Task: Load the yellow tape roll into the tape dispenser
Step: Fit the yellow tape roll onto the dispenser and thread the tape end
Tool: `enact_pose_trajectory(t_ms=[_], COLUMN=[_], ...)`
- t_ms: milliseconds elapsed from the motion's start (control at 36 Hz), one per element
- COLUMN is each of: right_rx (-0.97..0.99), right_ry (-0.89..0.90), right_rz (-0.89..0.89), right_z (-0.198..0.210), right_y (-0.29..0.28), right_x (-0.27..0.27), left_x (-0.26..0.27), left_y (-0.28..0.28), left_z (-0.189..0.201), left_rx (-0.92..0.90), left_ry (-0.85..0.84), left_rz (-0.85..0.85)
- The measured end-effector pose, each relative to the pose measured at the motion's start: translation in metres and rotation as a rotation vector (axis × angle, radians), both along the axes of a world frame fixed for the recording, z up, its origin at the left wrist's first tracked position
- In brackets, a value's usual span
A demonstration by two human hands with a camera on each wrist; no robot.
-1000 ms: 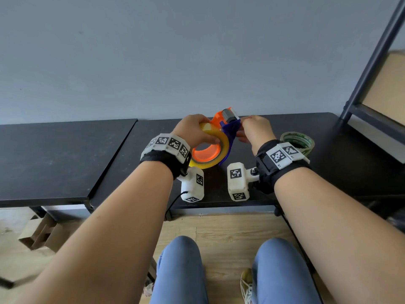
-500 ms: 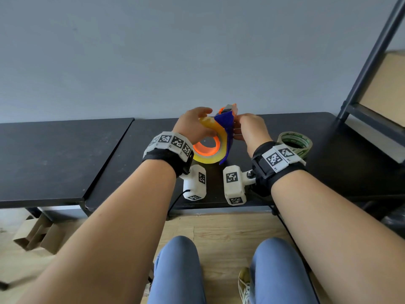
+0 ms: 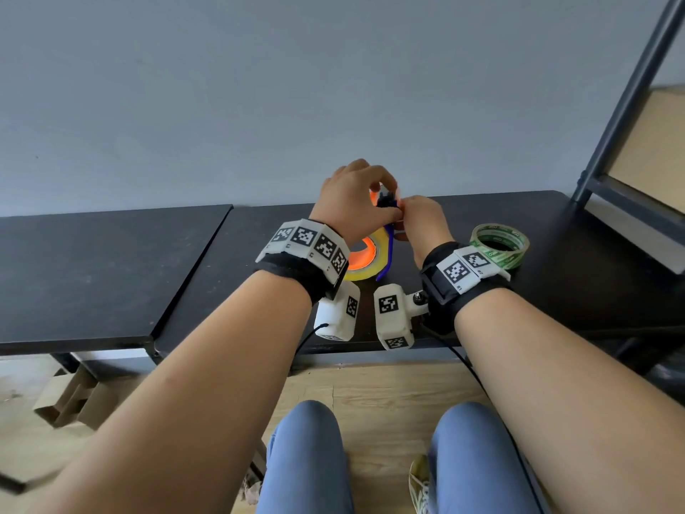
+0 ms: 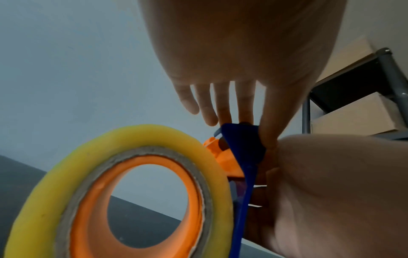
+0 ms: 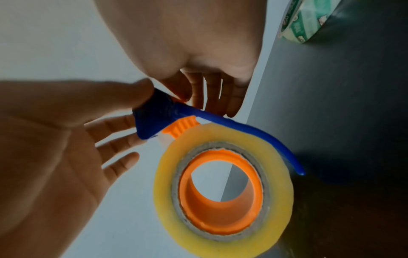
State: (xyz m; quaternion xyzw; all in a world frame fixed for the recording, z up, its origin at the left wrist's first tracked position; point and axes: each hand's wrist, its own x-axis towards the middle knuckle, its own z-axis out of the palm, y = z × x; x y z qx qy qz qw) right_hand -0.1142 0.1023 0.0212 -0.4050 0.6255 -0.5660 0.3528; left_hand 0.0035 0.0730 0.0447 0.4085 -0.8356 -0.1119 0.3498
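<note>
Head view: the yellow tape roll [image 3: 365,258] sits on the orange hub of the tape dispenser [image 3: 386,231], just below both sets of fingers, above the table [image 3: 230,261]. The left hand [image 3: 352,202] pinches the dispenser's blue head with thumb and fingers [image 4: 245,104], fingers nearly straight. The right hand [image 3: 422,220] has fingers [image 5: 212,90] curled against the blue handle; a green tape roll [image 3: 498,244] lies well apart to their right.
</note>
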Motion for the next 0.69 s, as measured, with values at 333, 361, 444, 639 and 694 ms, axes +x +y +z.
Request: enact_pose_trajectory(t_ms=[333,361,444,639,694], right_rx=[0.097,0.099,0.051,-0.008,0.002], right_ry=[-0.037,-0.042,-0.06,-0.066,-0.061], right_rz=[0.066,0.073,0.064,0.083,0.08], right_z=[0.006,0.006,0.004,0.001,0.001], right_y=[-0.007,-0.007,-0.007,-0.012,-0.013], right_x=[-0.001,-0.002,-0.004,-0.003,-0.002], left_x=[0.004,0.004,0.004,0.006,0.007], left_y=[-0.003,-0.003,-0.001,0.001,-0.001], left_z=[-0.002,-0.002,-0.004,-0.006,-0.007], left_rx=[0.007,-0.005,-0.061,-0.17,-0.16], left_ry=[0.04,0.041,0.025,-0.012,0.018], left_rz=[0.015,0.02,0.05,0.092,0.118])
